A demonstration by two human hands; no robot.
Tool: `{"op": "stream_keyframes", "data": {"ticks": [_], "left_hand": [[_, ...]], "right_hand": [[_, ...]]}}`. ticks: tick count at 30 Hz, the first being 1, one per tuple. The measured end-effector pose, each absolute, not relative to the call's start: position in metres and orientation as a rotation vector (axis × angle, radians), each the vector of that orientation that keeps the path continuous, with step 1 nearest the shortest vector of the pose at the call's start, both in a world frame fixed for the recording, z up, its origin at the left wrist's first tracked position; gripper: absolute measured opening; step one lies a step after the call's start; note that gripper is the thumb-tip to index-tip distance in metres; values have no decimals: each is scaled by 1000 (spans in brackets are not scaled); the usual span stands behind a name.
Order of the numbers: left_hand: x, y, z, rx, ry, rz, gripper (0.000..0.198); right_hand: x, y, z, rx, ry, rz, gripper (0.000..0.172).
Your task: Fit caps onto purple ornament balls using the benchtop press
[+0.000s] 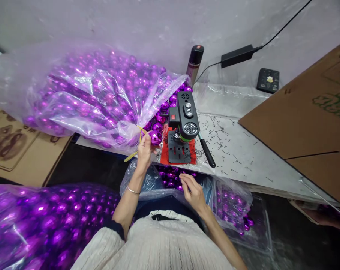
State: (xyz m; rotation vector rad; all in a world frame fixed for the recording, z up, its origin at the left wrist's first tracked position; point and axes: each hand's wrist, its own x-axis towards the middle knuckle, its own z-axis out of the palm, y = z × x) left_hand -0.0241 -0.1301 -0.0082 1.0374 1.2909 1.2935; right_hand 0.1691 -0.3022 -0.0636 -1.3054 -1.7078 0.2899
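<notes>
My left hand (144,150) is raised to the table edge, fingers closed round a shiny purple ball (155,137) next to the tied neck of a big clear bag of purple balls (85,93). A yellow tie (136,144) hangs from that neck. My right hand (192,190) is lower, over my lap, fingers curled at the rim of an open plastic bag of purple balls (172,176); what it pinches, if anything, is hidden. A small black bench machine (185,120) with a red switch stands on a red pad just right of my left hand.
A white table (243,150) strewn with thin dark wire bits. Brown cardboard (304,120) leans at right. At the back stand a dark cylinder bottle (194,62), a power adapter (237,55) and a black device (268,80). Another bag of purple balls (40,225) lies lower left; cardboard (15,146) at left.
</notes>
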Motion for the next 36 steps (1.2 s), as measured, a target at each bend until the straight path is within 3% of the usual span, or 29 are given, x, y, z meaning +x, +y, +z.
{"op": "stream_keyframes", "data": {"ticks": [3,8,16,25,32,36], "left_hand": [[-19,-151,-15,714,1090,1130,62],[0,-166,-30,749,1035,991,53],[29,-156,-44,1347,1269,1159,57],[29,-150,-53,1909,1411,999,58],[35,-148,-72,2057,1307,1049,64],[35,-147,-82,2007,1293,1051,65]], "right_hand": [[169,-302,-64,-1308,-1720,281,27],[164,-305,-63,-1290,-1755,298,29],[165,-312,-67,-1356,-1743,289,29],[171,-311,-68,-1375,-1706,303,29],[197,-295,-27,-1397,-1511,16,37],[213,-269,12,-1282,-1429,-218,55]]}}
